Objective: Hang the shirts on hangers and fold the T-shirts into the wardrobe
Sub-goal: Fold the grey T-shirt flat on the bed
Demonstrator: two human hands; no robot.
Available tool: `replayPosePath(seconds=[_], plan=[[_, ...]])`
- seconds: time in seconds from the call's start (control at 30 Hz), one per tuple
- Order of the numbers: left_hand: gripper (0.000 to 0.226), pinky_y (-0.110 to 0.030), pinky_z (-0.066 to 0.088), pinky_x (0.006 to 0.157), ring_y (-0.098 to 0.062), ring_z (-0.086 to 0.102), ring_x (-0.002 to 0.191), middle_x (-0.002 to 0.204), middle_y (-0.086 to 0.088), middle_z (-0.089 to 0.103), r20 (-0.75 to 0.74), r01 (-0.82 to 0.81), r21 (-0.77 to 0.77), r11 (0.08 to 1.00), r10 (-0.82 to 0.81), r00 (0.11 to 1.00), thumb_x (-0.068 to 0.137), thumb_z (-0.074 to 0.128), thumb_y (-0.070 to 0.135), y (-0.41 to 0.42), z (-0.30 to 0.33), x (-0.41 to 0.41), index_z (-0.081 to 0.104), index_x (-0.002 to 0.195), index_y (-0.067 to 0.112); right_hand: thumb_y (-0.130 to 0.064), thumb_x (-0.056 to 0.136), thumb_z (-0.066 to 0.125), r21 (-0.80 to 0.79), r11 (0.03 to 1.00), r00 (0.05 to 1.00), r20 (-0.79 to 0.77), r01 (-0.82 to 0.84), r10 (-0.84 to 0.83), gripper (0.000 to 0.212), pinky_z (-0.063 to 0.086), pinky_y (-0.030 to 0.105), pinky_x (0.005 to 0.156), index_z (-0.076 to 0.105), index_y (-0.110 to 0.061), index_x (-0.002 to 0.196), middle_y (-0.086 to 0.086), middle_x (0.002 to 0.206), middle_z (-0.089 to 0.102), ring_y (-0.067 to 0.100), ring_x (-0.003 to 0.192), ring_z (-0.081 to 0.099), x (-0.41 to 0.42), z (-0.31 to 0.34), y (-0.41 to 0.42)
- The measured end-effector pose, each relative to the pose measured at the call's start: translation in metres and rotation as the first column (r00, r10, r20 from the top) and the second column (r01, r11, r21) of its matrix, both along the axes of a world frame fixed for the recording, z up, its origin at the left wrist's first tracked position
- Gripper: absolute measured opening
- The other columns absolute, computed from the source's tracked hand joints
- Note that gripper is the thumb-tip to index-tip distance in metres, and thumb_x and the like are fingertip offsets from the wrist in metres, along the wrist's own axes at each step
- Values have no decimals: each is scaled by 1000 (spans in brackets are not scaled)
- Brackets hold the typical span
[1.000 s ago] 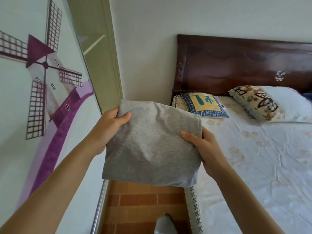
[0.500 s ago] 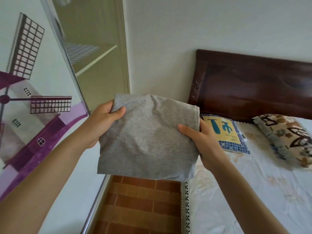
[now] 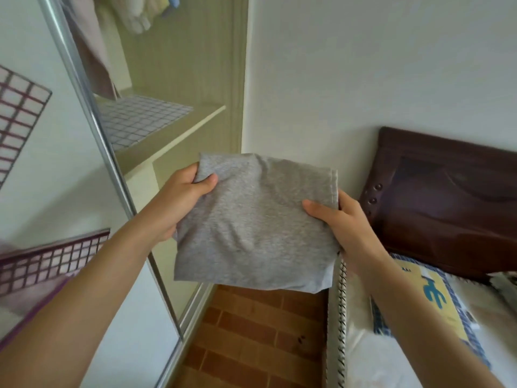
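- A plain white wall point(image 3: 363, 65) is filling the far side of the room, and a floor point(image 3: 251, 340) of reddish-brown brick-pattern tiles is showing in the narrow gap between wardrobe and bed.
- The wardrobe point(image 3: 195, 65) is standing open on the left, its pale yellowish-green interior showing a shelf point(image 3: 179, 127) that is carrying a flat checked cloth point(image 3: 140, 119).
- Pale garments point(image 3: 134, 15) are hanging in the compartment above the shelf.
- A sliding door point(image 3: 42, 191) with a silver metal edge is covering the left part of the wardrobe; purple grid-like artwork is showing on its white panel.
- On the right, a bed point(image 3: 377, 359) with a dark glossy wooden headboard point(image 3: 447, 205) is carrying a small blue-checked pillow point(image 3: 436, 298) with a yellow centre.
- The folded grey T-shirt point(image 3: 251, 228), a soft heathered knit in a roughly square bundle, is being held in the air in front of the wardrobe opening, lower than the shelf and above the floor gap.
- The left hand point(image 3: 181, 203) is pinching the T-shirt's upper left corner, thumb on top.
- The right hand point(image 3: 344, 228) is gripping its right edge, thumb lying across the fabric.
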State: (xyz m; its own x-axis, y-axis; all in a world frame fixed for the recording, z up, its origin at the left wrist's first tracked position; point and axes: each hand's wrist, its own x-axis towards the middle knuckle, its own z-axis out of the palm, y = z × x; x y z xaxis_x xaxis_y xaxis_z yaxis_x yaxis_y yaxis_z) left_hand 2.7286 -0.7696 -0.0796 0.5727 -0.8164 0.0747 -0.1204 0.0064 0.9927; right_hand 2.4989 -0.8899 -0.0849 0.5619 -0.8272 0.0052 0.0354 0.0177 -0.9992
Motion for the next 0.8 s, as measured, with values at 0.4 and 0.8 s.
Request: replayPosePath(seconds=[0.4, 0.8], plan=[[15, -26, 53, 81, -10, 72, 87, 96, 6, 76, 9, -52, 90, 995, 51, 999, 99, 54, 15, -154, -7, 97, 67, 102, 22, -10, 89, 67, 172, 982, 997, 19, -72, 70, 25, 60, 39, 74, 64, -13, 113, 6, 102, 75, 25, 91, 73, 109, -26, -165], [16, -14, 53, 61, -2, 71, 75, 81, 16, 74, 65, -421, 73, 904, 417, 906, 98, 54, 16, -251, 15, 173, 66, 96, 27, -7, 88, 66, 89, 884, 888, 5, -458, 459, 26, 59, 40, 81, 66, -11, 114, 9, 104, 75, 27, 93, 73, 257, 4, -344]])
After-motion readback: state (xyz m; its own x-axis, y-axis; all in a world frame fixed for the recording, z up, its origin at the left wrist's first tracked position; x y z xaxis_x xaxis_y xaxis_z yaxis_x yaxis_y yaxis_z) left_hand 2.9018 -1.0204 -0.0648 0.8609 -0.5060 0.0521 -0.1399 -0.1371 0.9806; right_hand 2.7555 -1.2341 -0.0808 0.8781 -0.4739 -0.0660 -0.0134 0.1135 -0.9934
